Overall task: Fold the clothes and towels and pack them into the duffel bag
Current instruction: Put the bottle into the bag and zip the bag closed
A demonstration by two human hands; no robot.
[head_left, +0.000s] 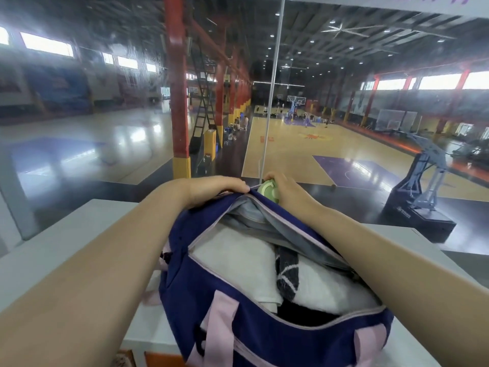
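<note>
A navy duffel bag [225, 308] with pink straps and pink zipper trim stands on a white table, its top zipper open. Inside lie folded white towels [232, 263] and a dark patterned cloth [287, 276] between them. My left hand [214, 188] grips the far end of the bag's edge, fingers curled over the fabric. My right hand [287, 192] holds a round green tag [268, 193] at the far end of the zipper. Both forearms reach over the bag.
The white table [66, 247] stands against a glass wall overlooking a basketball hall. A pink strap hangs off the bag's left side [165, 258]. A patterned item and an orange object peek in at the bottom left edge [158, 360].
</note>
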